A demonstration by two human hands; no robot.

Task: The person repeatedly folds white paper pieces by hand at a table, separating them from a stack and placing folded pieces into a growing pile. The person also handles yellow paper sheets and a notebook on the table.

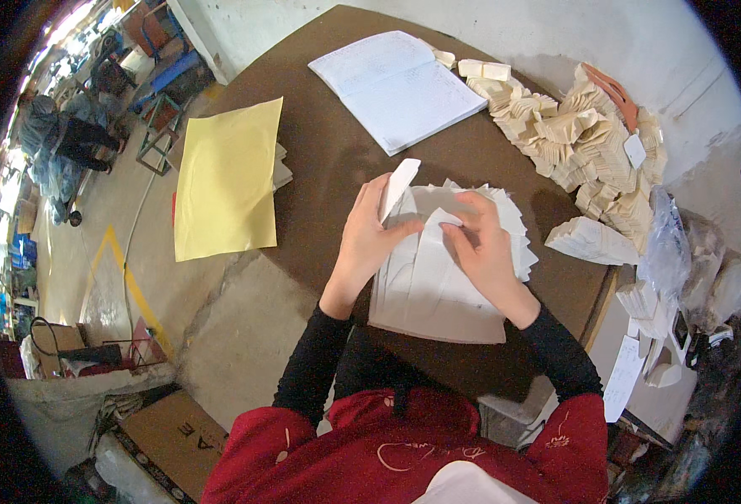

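At the far left, a person in dark clothing point(60, 139) is on the workshop floor point(190, 328), and a cardboard box point(173, 437) sits lower down. A yellow sheet point(228, 189) lies at the left side of the brown table point(316, 193), over some paler papers point(281, 172) that show past its right edge. Next comes the left hand point(360, 239), its fingers clamped on a narrow white slip point(401, 186) that stands up from them. Beyond it, an open notebook point(391, 88) lies near the back of the table. In front of the person is a stack of white paper point(471, 307), its right edge fanned out unevenly. Over this stack a white strip point(434, 252) is pinched at its upper end by the right hand point(486, 250), thumb and forefinger together on it. Farther right, a heap of cream folded slips point(568, 143) spreads along the wall point(681, 92), with a white folded bundle point(591, 240) just below, near the table's edge. Clear plastic bags point(664, 239) sit beside that at the far right.
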